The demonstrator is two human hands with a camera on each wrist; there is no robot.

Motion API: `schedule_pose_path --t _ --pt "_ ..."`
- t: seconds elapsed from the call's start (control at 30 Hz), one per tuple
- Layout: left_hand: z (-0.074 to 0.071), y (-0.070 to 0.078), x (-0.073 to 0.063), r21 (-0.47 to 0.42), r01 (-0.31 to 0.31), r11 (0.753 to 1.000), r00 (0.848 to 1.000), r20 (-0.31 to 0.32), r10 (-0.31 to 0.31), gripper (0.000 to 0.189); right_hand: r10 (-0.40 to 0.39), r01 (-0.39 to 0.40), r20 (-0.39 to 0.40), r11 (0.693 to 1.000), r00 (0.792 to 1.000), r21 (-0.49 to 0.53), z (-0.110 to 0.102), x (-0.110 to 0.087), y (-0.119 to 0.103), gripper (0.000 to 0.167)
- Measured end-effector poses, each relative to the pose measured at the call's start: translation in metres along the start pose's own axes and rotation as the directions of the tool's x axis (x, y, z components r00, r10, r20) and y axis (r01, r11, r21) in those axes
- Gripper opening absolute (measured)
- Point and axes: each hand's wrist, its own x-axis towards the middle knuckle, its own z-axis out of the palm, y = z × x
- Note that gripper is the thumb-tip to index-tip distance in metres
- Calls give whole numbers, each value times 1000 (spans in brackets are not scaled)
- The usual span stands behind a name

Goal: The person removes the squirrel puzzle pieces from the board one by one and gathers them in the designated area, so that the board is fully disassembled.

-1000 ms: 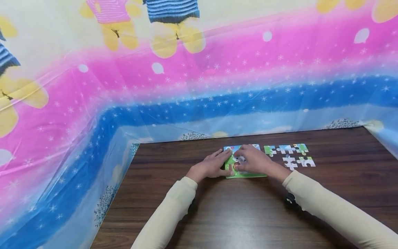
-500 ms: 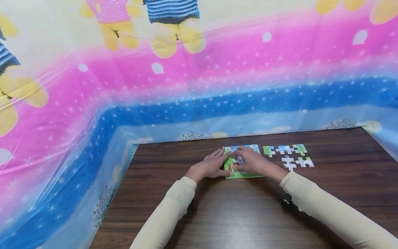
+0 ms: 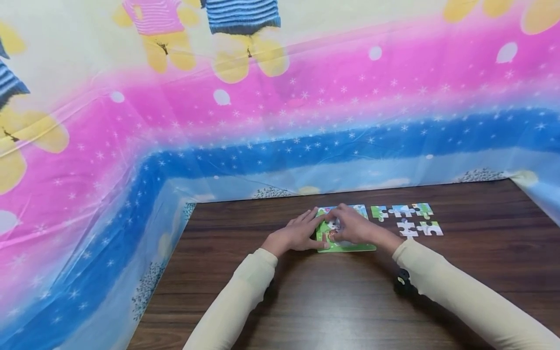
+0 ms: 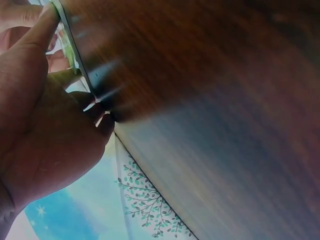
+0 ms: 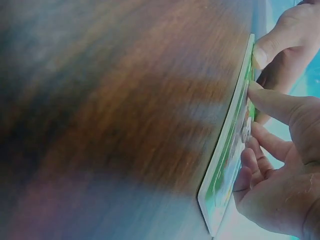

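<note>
Puzzle board (image 3: 351, 247) near far edge of tabletop (image 3: 332, 301) | left hand (image 3: 298, 234), straight-fingered, touching board | right hand (image 3: 355, 226) touching board, cannot tell if gripping

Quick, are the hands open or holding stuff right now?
Left hand: open, touching the puzzle board.
Right hand: fingertips on the board; can't tell if it's pinching anything.

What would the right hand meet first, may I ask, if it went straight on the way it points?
Probably the left hand, just ahead of the right hand across the jigsaw board; exact depth is unclear.
</note>
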Motion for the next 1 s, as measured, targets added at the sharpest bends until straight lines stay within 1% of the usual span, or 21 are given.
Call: schedule_pose_path --t 0.13,0.23,0.37,0.43,0.53,0.6,0.8,0.9,1.0 --pt "3 -3 4 24 18 1000 1000 -12 -17 89 -17 17 -16 1000 1000 -7 1 -1 0 47" --pt "4 -2 4 27 21 999 1000 -16 -20 89 -26 25 -25 1000 999 -18 3 -1 2 46" --pt "2 1 -2 -6 10 1000 1000 -8 -10 88 -34 33 -24 999 999 -17 4 -1 4 48" --pt "3 0 -1 -12 6 1000 1000 -8 -6 88 -38 38 -29 999 999 -14 4 -1 4 52" --pt "5 -3 2 -18 8 1000 1000 -8 -8 91 -21 21 -43 1000 999 6 4 -1 3 59" --pt "6 -5 6 -22 13 1000 1000 -7 -13 92 -2 4 -51 1000 999 23 3 -1 3 60" --pt "10 -12 16 -34 28 999 1000 1 -28 95 22 -19 -41 997 999 76 2 1 3 50" --pt "10 -13 18 -36 31 999 1000 3 -31 96 31 -27 -45 997 999 77 1 2 3 49" --pt "10 -12 18 -41 29 999 1000 6 -28 96 61 -58 -64 997 996 43 1 0 0 47"
